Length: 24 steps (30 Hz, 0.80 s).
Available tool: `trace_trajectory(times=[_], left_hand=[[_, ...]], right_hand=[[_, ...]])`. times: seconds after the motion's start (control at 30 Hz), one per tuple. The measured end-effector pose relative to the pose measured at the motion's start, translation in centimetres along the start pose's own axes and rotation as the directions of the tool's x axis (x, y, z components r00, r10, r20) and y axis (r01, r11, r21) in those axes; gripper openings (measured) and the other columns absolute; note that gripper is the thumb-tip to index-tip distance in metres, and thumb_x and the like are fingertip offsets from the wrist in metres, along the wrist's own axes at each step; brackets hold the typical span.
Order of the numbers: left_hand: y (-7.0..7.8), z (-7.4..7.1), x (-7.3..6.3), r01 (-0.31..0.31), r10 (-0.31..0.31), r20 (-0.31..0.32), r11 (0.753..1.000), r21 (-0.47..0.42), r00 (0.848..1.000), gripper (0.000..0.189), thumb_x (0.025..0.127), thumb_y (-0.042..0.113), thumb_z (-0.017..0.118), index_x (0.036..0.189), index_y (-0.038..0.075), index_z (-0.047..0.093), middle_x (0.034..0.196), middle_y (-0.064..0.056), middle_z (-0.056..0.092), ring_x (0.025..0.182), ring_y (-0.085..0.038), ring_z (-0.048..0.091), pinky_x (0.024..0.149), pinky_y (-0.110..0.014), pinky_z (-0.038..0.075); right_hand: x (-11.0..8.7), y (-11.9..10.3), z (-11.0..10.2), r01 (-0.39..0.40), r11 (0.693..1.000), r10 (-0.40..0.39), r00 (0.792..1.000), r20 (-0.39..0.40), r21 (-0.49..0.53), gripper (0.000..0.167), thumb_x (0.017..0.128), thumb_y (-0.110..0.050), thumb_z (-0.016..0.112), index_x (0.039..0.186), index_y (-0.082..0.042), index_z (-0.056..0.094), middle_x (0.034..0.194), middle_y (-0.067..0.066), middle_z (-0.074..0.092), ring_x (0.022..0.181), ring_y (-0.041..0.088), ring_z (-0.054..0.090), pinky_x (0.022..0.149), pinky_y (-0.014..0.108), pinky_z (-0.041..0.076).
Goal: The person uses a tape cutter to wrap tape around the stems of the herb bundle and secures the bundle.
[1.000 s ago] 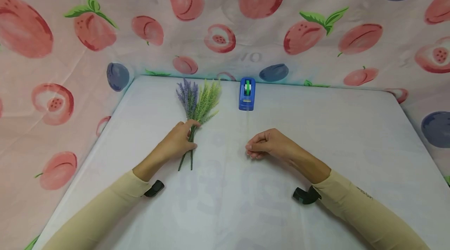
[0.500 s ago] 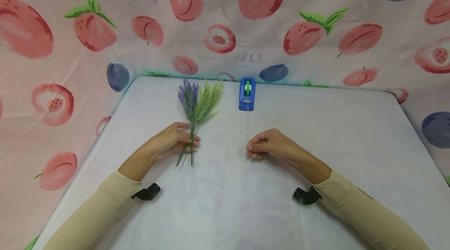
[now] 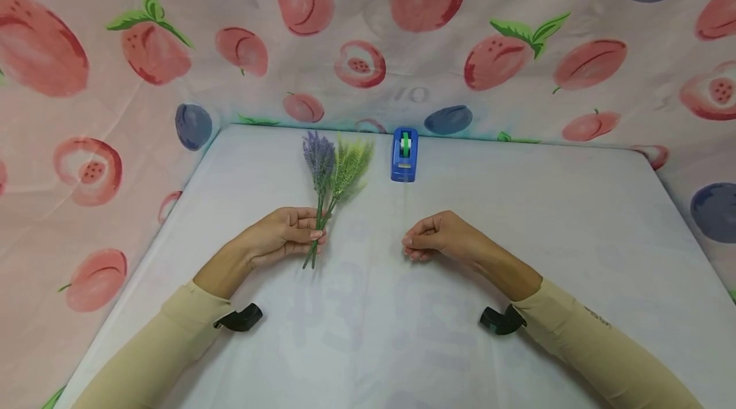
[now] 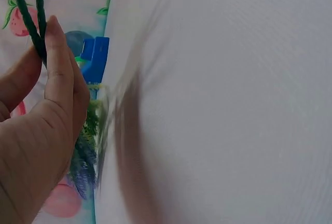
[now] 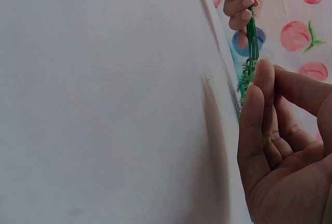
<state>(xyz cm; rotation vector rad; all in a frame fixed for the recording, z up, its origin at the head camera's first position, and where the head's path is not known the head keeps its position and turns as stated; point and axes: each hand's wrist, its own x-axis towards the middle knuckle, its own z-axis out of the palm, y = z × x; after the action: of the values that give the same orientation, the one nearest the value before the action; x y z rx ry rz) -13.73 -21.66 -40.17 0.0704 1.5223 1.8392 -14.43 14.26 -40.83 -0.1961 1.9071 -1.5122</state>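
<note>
In the head view my left hand pinches the crossed green stems of artificial lavender sprigs between thumb and fingers. One head is purple, the other yellow-green, and both point toward the back. The left wrist view shows the two stem ends sticking out past the fingertips. A blue tape dispenser with a green-cored roll stands at the back. From its front a faint strip of clear tape runs to my right hand, whose thumb and fingertips pinch its end, right of the sprigs.
The white-covered table ends at a fruit-print cloth that hangs behind it and along the left side. Dark wrist cameras stick out beneath both sleeves, close over the table.
My left hand has shifted its grip lower on the stems, with the thumb now across them. The sprigs have moved slightly right and their stem ends lie closer together. The right hand stays put.
</note>
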Motion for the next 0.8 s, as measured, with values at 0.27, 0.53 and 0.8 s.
trace_trajectory(times=[0.27,0.53,0.8], left_hand=[[0.2,0.4,0.5,-0.012,0.004,0.048,0.988,0.154,0.999,0.049,0.100,-0.004,0.057,0.143,-0.013,0.037,0.110,-0.011,0.070,0.104,-0.025,0.071,0.089,-0.039,0.058],[1.7,1.9,1.9,-0.054,0.050,0.021,0.923,0.382,0.999,0.042,0.100,0.000,0.057,0.141,-0.003,0.047,0.112,-0.021,0.066,0.106,-0.040,0.069,0.077,-0.040,0.058],[3.1,2.8,4.6,-0.165,0.160,0.055,0.848,0.504,0.986,0.036,0.104,-0.002,0.048,0.140,-0.002,0.051,0.118,-0.029,0.062,0.101,-0.047,0.062,0.081,-0.049,0.056]], right_hand=[[0.0,0.1,-0.1,0.002,1.000,-0.002,1.000,0.005,0.003,0.027,0.094,-0.015,0.074,0.108,0.008,0.072,0.098,0.018,0.076,0.082,0.017,0.073,0.077,0.033,0.060],[0.1,0.2,0.0,0.005,1.000,-0.005,1.000,0.007,0.003,0.027,0.094,-0.015,0.074,0.109,0.008,0.072,0.097,0.016,0.076,0.081,0.017,0.073,0.077,0.033,0.060],[0.1,0.0,0.2,-0.004,1.000,0.004,1.000,0.004,0.004,0.030,0.093,-0.016,0.075,0.111,0.008,0.072,0.097,0.016,0.076,0.083,0.018,0.073,0.078,0.034,0.060]])
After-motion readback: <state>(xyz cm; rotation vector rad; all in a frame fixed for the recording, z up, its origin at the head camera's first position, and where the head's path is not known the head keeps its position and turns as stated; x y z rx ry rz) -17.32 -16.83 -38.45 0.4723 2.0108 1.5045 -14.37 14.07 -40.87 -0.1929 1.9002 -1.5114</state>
